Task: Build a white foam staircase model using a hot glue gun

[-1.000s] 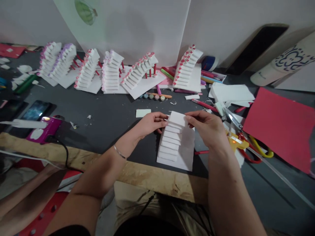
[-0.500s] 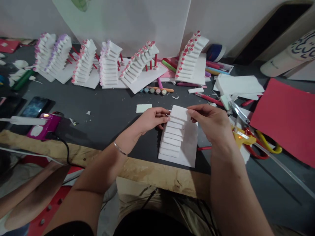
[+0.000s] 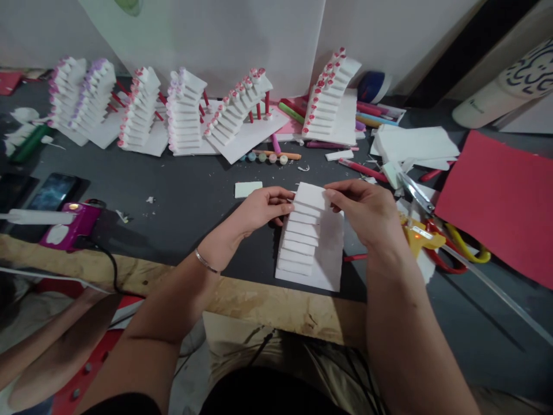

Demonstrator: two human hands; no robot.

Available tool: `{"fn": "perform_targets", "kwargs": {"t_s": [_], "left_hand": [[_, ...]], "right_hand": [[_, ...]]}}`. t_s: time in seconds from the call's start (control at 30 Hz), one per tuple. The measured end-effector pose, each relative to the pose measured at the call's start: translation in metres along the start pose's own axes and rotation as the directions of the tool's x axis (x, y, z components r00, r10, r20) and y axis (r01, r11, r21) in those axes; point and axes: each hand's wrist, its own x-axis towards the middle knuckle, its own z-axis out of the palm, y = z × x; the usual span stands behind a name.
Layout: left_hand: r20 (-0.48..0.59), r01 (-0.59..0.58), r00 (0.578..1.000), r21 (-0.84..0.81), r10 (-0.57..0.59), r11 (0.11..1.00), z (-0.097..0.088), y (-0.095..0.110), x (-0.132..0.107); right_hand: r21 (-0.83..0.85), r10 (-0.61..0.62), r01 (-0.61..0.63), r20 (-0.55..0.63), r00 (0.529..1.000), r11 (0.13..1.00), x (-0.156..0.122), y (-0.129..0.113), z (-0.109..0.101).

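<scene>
A small white foam staircase model stands on a white base sheet near the front edge of the dark table. My left hand pinches the left end of its top step, fingers closed. My right hand pinches the right end of the same step, fingers closed too. Both hands hold the step in place on top of the stack.
Several finished staircase models with red and purple trim line the back. A pink glue gun lies left beside a phone. Scissors, a yellow glue gun, white foam sheets and red paper lie right. Another person's legs show lower left.
The view has drifted slightly, so everything sits a little higher and further left in the picture. Both hands stay pinched on the top step.
</scene>
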Motion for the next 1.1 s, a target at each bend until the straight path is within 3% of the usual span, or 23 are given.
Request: {"fn": "perform_targets", "kwargs": {"t_s": [1.1], "left_hand": [[-0.009, 0.014, 1.0, 0.006, -0.014, 1.0, -0.0023, 0.0017, 0.0001]], "right_hand": [[0.106, -0.019, 0.015, 0.036, 0.999, 0.994, 0.0041, 0.0067, 0.0036]]}}
